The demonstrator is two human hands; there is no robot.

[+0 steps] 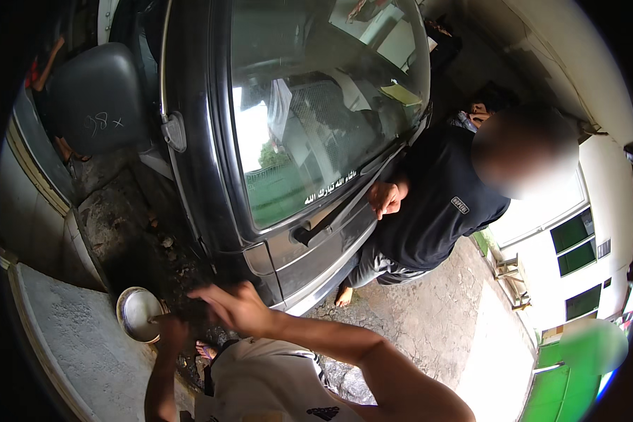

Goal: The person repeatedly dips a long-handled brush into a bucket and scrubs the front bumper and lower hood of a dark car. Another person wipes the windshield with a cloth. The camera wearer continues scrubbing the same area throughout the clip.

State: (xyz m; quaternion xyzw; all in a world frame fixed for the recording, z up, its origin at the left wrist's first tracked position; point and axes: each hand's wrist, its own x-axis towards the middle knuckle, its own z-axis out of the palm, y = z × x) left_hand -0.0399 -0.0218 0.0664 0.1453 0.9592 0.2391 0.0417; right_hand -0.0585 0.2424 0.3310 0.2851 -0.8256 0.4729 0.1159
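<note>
Here, round white-filled tin (138, 313) on near-left ground beside black car door (288, 211), left hand (170, 332) at its rim, grip indiscernible, right hand (233, 304) open, fingers extended, over dark sill.

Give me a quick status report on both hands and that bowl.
Left hand down at the round metal bowl, grip unclear. Right hand open, reaching toward the black car door. Another person crouches beside the door.

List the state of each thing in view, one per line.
Bowl: upright on the ground, holding pale contents.
Left hand: at the bowl's rim, grip unclear.
Right hand: open, stretched toward the car door.
Car door: shut.
Other person's hand: resting on the door.
</note>
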